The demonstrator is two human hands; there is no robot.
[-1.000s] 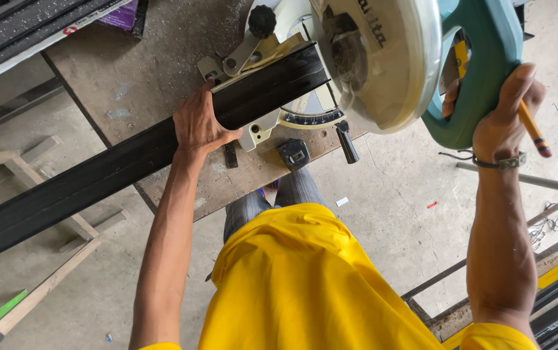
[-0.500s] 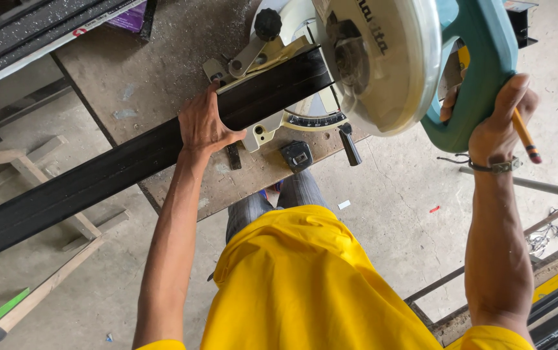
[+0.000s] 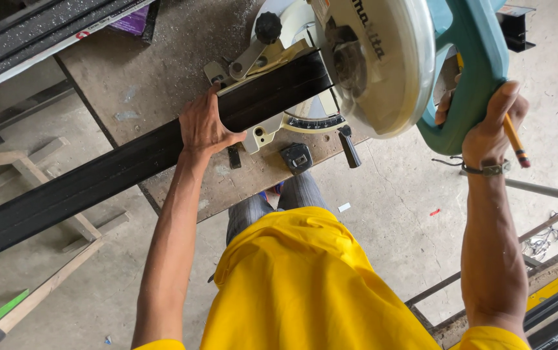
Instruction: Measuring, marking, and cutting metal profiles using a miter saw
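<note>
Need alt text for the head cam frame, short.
Seen from above, a person in a yellow shirt presses the left hand on a long black metal profile lying across a mitre saw with a silver blade guard, while the right hand grips the saw's teal handle along with a pencil. The saw sits on a worn workbench over a concrete floor.

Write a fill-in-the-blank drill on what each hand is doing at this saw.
1. The left hand presses on a long ____ bar lying across the workbench.
2. The right hand grips the saw's ____ -coloured handle.
3. Along with the handle, the right hand holds a ____.
4. The person's shirt is ____.

Missing words: black; teal; pencil; yellow
</note>
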